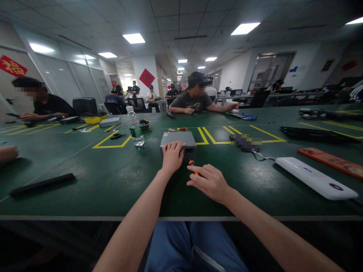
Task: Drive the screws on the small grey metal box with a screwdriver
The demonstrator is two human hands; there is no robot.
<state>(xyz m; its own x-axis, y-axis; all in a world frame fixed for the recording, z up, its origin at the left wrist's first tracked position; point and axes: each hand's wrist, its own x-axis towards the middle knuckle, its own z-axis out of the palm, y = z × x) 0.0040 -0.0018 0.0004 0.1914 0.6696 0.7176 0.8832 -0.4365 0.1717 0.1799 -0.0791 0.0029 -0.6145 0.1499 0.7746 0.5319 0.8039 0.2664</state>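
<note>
A grey metal box (178,139) lies on the green table (113,181) straight ahead of me. My left hand (172,155) grips its near edge with the fingers curled over the top. Just to the right, my right hand (209,182) rests on the table with its fingers closed round an orange-handled tool (193,165), whose tip points toward the box. Most of the tool is hidden under the hand.
A water bottle (135,129) stands left of the box. A black bar (42,184) lies at the left, a white device (314,176) with a cable and an orange strip (331,161) at the right. Another person's hand (8,153) shows at far left. People sit across the table.
</note>
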